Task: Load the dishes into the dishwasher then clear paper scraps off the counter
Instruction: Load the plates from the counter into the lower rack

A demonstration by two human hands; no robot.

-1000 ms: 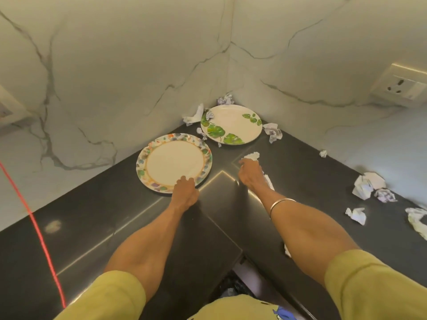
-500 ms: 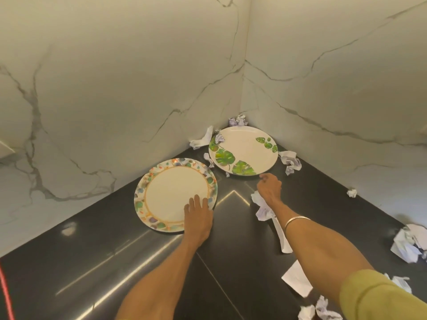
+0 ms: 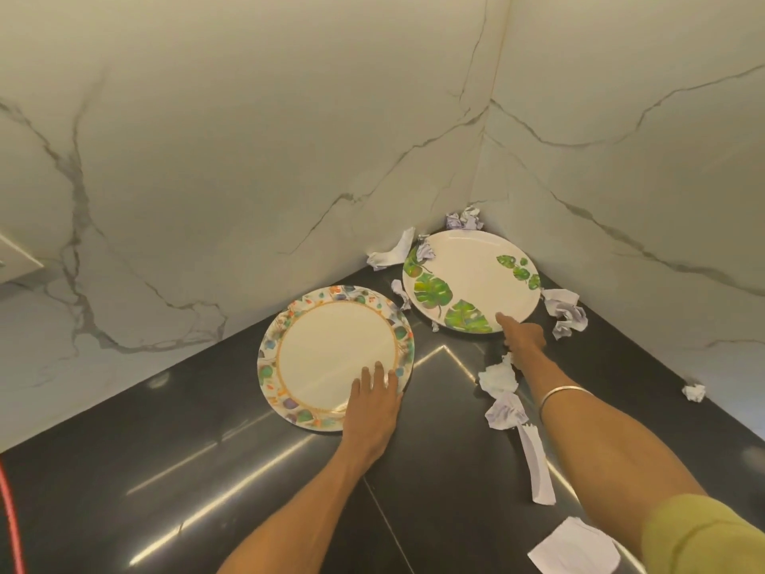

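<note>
head view looks down into the corner where two marble-look walls (image 3: 248, 159) meet above my dark glossy tabletop (image 3: 174, 461). my left hand (image 3: 374, 412) lies flat with straight fingers on the near rim of the floral-rimmed plate (image 3: 335, 354), pressing it rather than gripping; i judge that is to slide it toward me so an edge comes free to lift. my right hand (image 3: 522, 338) reaches further back, forefinger stretched onto the near rim of the leaf-print plate (image 3: 467, 279), the other fingers curled under and holding nothing that i can see; it looks like a first touch to drag that plate out of the corner. both plates lie flat on the tabletop, just beside each other, the leaf-print one pushed back near the walls. no dishwasher is in view, so loading is not yet done

paper scraps crowd the leaf-print plate: a crumpled wad (image 3: 463, 219) in the corner, a torn strip (image 3: 391, 254) against the left wall, crumpled bits (image 3: 565, 314) on its right. more crumpled paper (image 3: 503, 391) lies beside my right wrist, a flat scrap (image 3: 573, 548) near my sleeve, and a small ball (image 3: 694, 392) sits well apart on the right. ceiling light glares in streaks off the tabletop
</note>
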